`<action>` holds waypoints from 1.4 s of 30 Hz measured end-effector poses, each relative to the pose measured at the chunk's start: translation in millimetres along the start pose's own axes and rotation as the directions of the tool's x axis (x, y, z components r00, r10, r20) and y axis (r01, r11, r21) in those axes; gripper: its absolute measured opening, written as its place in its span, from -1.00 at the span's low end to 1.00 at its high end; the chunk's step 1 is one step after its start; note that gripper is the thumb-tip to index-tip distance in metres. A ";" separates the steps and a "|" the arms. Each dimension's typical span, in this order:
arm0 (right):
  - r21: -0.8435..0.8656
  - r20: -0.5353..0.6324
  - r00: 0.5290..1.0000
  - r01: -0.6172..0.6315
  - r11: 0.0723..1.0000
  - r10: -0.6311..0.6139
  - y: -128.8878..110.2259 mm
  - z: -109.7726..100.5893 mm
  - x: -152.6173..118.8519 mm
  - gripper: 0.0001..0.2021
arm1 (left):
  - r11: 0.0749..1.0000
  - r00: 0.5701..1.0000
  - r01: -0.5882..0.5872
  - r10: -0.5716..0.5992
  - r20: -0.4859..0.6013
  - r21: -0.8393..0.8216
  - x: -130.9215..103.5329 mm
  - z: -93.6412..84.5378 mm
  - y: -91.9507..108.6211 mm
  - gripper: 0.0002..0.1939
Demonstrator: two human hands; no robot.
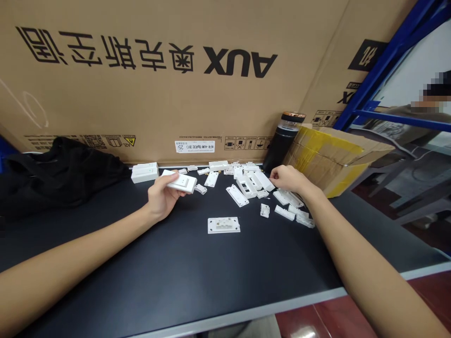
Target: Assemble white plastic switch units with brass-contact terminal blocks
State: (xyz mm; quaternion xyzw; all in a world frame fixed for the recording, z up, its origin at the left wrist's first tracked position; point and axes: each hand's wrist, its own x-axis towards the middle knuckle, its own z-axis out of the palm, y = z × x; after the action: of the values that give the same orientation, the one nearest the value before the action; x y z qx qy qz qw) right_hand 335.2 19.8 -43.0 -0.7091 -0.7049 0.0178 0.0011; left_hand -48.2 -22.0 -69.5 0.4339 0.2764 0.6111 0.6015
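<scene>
My left hand [162,197] is closed around a white rectangular plastic housing [180,181] with a raised middle and small slots, tilted above the table. On the right, my right hand [288,178] has its fingers curled together at the edge of the pile of white plastic parts [248,180]; whatever is between the fingertips is hidden. A white plate with a small block on it [223,225] lies flat between the hands, nearer to me. Loose white pieces [284,212] rest just below my right hand.
White boxy parts [144,172] and a black cloth [63,173] lie at the left. Behind my right hand stand a black bottle [280,145] and a taped cardboard box [327,159]. A large carton [141,103] walls off the back of the black table [183,277]. Another person [416,122] is at far right.
</scene>
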 end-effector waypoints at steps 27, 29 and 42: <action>0.659 -0.232 0.940 0.342 0.670 -0.252 -74.9 -25.3 -41.7 -0.66 | 0.957 0.955 0.290 -0.289 0.069 0.002 -46.1 39.5 -11.2 -0.74; 0.769 -0.250 0.916 0.385 0.510 -0.315 -99.4 -24.8 -53.0 -0.71 | 0.958 0.958 0.286 -0.286 0.004 -0.005 -45.1 40.6 -11.2 -0.66; 0.778 -0.196 0.859 0.429 0.458 -0.473 -138.0 -14.8 -80.6 -0.85 | 0.871 0.873 0.486 -0.480 0.083 -0.068 -38.4 37.8 -8.7 -0.61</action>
State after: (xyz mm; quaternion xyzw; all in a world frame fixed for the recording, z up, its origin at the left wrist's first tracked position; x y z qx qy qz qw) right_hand 197.2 -59.6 -22.7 -0.4180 -0.7811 0.3481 0.3066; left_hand -15.1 -65.3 -66.8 0.3438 0.3302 0.4389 0.7617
